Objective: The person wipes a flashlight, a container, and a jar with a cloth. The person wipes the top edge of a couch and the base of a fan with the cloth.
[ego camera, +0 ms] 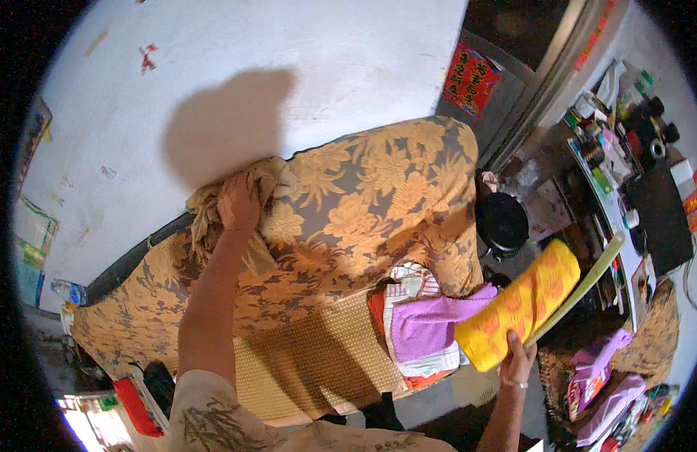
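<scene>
My left hand (237, 203) grips a bunched tan cloth (263, 248) at the top of a sofa's backrest, against the wall. A brown and gold floral sofa cover (371, 192) drapes over the backrest beside it. Off to the right, my right hand (518, 361) is shut on the lower end of a pale green curved handle (580, 291). Alongside that handle lies a yellow flower-patterned roll (518, 308), also against my fingers; whether the two are joined cannot be told. Both are held up over the floor beyond the sofa's right end.
Folded towels, a purple one (422, 327) uppermost, lie on the woven seat mat (309, 350). A black round stool (502, 223) stands past the sofa's right end. The cluttered desk (599, 186) is along the right wall. Purple items (611, 407) rest on another covered seat.
</scene>
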The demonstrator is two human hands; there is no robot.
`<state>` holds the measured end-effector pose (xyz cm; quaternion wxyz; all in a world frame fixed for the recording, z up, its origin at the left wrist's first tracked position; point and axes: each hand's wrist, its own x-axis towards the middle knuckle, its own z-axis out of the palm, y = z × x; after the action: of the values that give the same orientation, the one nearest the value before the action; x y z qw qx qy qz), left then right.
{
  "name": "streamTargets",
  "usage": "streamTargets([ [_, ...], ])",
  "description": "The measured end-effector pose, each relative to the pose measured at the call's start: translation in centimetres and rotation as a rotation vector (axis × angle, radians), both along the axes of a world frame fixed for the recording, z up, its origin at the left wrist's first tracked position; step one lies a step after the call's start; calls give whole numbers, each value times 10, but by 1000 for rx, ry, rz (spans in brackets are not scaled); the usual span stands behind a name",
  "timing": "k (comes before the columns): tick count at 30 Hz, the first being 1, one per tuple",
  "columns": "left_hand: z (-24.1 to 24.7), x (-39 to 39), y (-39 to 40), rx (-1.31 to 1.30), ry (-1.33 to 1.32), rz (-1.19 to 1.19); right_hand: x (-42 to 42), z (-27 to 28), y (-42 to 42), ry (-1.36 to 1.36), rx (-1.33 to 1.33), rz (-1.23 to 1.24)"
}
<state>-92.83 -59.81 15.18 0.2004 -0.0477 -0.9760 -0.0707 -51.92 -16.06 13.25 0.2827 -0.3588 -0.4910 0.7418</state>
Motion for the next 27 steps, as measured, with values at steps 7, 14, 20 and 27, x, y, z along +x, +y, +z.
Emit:
streamTargets([
  [7, 5, -28, 241, 284, 125, -428, 123, -2, 19, -133, -42, -273],
  [14, -26, -91, 411, 189, 242, -786, 243, -57, 46, -340, 33, -305],
  [20, -22, -103, 435, 43, 169, -864, 266, -116, 36, -336, -106, -260],
  [27, -9, -74, 380, -18, 123, -775, 192, -82, 35, -215, -56, -230],
])
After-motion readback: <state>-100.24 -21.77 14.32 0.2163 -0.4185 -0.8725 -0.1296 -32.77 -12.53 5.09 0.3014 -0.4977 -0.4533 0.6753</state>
